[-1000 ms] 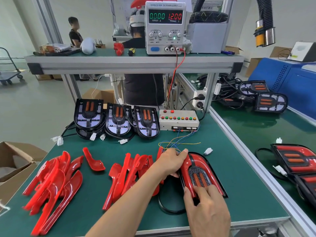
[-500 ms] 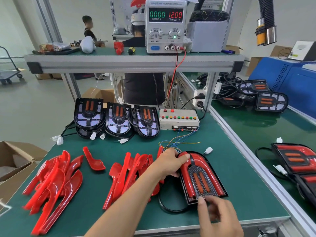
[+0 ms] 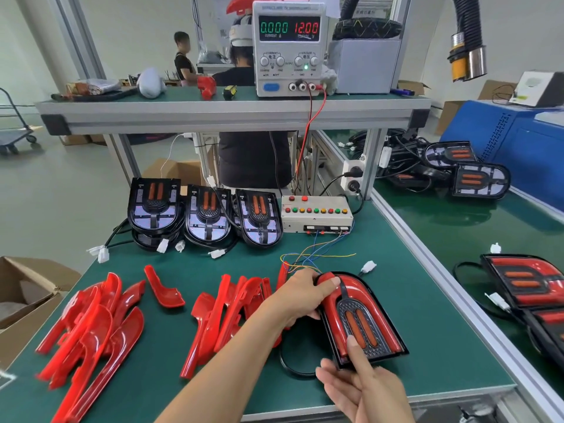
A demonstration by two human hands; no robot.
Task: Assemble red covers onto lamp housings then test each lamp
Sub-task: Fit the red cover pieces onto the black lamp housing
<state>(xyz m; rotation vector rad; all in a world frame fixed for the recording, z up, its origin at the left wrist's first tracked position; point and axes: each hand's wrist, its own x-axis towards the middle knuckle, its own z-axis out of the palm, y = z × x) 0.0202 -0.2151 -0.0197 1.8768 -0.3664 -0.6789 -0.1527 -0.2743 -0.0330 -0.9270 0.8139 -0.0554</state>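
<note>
The black lamp housing with glossy red plastic cover (image 3: pixel 360 315) lay on the green bench mat (image 3: pixel 427 331). The left hand (image 3: pixel 302 296) clasped its rounded top; the right hand (image 3: pixel 363 383), previously at the edge, pressed open-fingered. Uneven pressure risked a half-seated cover.

hiding the lamp housing's (image 3: pixel 360 322) left rim under the left hand (image 3: pixel 300 296); running off the bottom edge with the right hand (image 3: pixel 363 389); cropping the finished lamp (image 3: pixel 531 288) at the right edge; blurring, perhaps from motion, the red covers (image 3: pixel 88 328) at far left.
</note>
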